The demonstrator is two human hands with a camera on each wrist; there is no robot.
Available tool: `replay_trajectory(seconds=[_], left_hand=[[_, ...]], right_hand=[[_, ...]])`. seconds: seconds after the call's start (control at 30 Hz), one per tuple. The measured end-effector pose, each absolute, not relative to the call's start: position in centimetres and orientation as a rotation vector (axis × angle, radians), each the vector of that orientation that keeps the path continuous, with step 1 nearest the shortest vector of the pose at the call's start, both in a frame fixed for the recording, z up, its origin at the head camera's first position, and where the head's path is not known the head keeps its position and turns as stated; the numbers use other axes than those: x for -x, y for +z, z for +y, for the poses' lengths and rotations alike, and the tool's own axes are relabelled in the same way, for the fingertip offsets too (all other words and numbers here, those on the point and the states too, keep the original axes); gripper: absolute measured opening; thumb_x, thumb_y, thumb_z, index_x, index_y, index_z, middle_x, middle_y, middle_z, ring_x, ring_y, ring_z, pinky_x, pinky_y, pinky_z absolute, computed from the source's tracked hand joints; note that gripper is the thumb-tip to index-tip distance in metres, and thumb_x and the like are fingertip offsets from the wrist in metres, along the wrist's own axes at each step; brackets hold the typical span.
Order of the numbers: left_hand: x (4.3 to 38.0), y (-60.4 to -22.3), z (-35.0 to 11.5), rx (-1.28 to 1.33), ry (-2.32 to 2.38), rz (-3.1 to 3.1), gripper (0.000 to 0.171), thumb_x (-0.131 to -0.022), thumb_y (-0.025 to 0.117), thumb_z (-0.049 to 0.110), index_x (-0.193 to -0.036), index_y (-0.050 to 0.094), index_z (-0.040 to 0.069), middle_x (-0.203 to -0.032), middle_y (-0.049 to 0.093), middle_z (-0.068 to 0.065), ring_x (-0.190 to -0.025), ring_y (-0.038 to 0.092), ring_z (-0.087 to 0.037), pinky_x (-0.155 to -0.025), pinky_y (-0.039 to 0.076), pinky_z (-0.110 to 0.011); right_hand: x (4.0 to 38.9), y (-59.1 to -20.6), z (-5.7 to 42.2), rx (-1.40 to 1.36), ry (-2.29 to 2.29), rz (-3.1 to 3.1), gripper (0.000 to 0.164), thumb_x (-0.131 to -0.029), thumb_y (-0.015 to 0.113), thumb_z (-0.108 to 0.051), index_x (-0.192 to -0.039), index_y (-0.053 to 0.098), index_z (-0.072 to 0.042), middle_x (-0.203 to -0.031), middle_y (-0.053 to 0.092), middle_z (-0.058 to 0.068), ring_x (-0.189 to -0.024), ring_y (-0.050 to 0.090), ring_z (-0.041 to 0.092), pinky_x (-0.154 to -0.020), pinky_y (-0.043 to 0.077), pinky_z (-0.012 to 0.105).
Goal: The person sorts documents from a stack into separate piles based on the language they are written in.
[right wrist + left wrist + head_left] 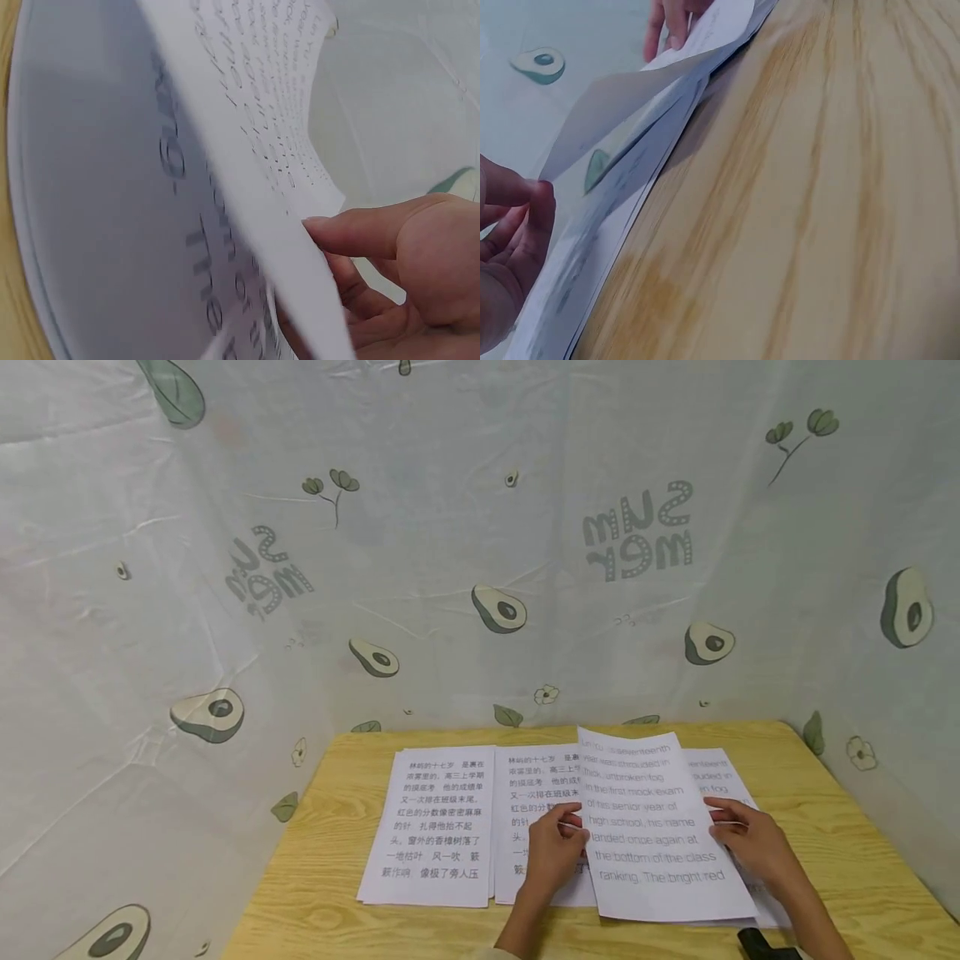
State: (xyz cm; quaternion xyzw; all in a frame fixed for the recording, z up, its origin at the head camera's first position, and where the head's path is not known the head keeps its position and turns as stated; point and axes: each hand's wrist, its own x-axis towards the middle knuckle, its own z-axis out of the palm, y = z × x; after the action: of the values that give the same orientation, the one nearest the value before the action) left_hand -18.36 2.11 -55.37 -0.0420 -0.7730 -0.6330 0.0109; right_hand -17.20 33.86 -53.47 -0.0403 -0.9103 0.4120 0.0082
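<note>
Between both hands hangs a sheet of paper (652,827) printed with English text, raised and slightly bowed above the other pages. My left hand (555,852) pinches its left edge between thumb and fingers; in the left wrist view that hand (510,240) shows at the paper's edge. On the opposite side my right hand (750,843) grips the right edge, and the right wrist view has its thumb (352,232) on the sheet. Beneath lies another page (716,768) with English text, partly covered. A middle stack of Chinese-text pages (536,777) is overlapped by the left hand and raised sheet.
Another stack of Chinese-text pages (427,827) lies at the left on the yellow wood-grain table (315,860). A pale curtain (420,543) with avocado prints hangs behind and at both sides. Near the right wrist is a black object (761,946) at the bottom edge.
</note>
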Motion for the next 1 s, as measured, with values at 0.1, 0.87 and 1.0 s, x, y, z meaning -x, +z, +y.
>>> replay_trajectory(seconds=[0.1,0.87,1.0], left_hand=[[18.4,-55.3,3.1,0.120,-1.996,-2.391,0.041,-0.089,0.077,-0.007,-0.127,0.076,0.007,-0.096,0.071,0.003,-0.075,0.065,0.002,-0.058,0.058,-0.017],[18.5,-55.3,9.2,0.087,-2.133,-2.325,0.040,-0.087,0.076,-0.011,-0.123,0.078,0.008,-0.092,0.068,0.008,-0.073,0.063,0.003,-0.057,0.057,-0.016],[18.6,-55.3,10.0,0.120,-2.118,-2.351,0.039,-0.088,0.076,-0.010,-0.123,0.077,0.008,-0.092,0.068,0.009,-0.073,0.063,0.004,-0.057,0.057,-0.016]], right_hand=[[17.2,-53.6,34.8,0.155,1.273,-2.867,0.053,-0.101,0.069,-0.009,-0.149,0.054,0.009,-0.130,0.068,0.031,-0.098,0.064,-0.001,-0.073,0.049,0.012],[16.7,-52.2,40.5,0.104,1.108,-2.961,0.053,-0.103,0.068,-0.011,-0.145,0.052,0.018,-0.126,0.066,0.039,-0.091,0.066,0.004,-0.068,0.054,0.022],[16.7,-52.0,41.1,0.133,1.095,-2.973,0.054,-0.103,0.067,-0.011,-0.146,0.050,0.018,-0.127,0.066,0.039,-0.094,0.070,0.017,-0.067,0.054,0.023]])
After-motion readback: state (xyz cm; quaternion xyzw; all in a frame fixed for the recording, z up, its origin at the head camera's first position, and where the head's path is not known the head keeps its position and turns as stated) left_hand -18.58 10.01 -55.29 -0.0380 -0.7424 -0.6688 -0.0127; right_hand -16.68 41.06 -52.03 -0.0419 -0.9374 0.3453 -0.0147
